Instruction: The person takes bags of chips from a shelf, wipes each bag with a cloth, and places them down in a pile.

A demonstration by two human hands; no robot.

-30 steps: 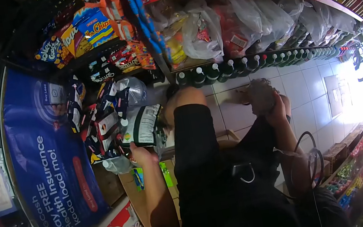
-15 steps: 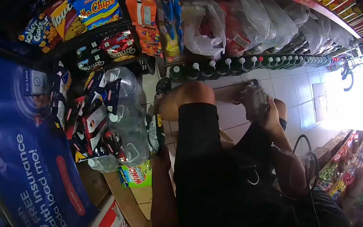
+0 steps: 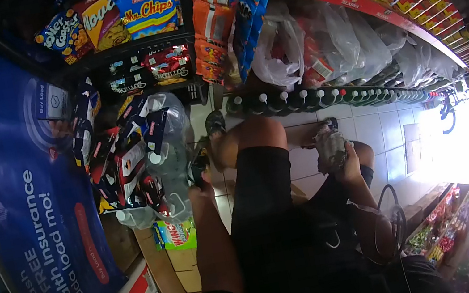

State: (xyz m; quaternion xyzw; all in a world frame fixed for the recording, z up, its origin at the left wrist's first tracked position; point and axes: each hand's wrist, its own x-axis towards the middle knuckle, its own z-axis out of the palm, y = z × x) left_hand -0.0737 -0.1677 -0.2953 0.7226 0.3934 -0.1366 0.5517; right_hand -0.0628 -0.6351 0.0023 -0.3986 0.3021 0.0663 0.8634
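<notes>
My left hand (image 3: 202, 185) reaches forward beside the large clear plastic bottles (image 3: 175, 157). Its fingers are closed around a dark packet (image 3: 197, 167), mostly hidden by the hand and shadow. My right hand (image 3: 351, 162) is out past my right knee. It grips a crumpled greyish bundle (image 3: 331, 149); whether this is cloth or plastic I cannot tell. Black, red and white snack packs (image 3: 126, 156) lie heaped against the bottles, left of my left hand. A green Wings pack (image 3: 176, 234) lies below them, near my left forearm.
Several green bottles with pale caps (image 3: 304, 98) line the foot of the shelf ahead. White plastic bags (image 3: 347, 38) fill the shelf above them. Snack packs (image 3: 148, 8) hang at upper left. A blue banner (image 3: 37, 200) stands at left. Tiled floor (image 3: 372, 125) lies between.
My left hand has moved up, and the packet it holds has turned so its white and yellow face no longer shows. The view has shifted slightly; my right hand keeps its hold.
</notes>
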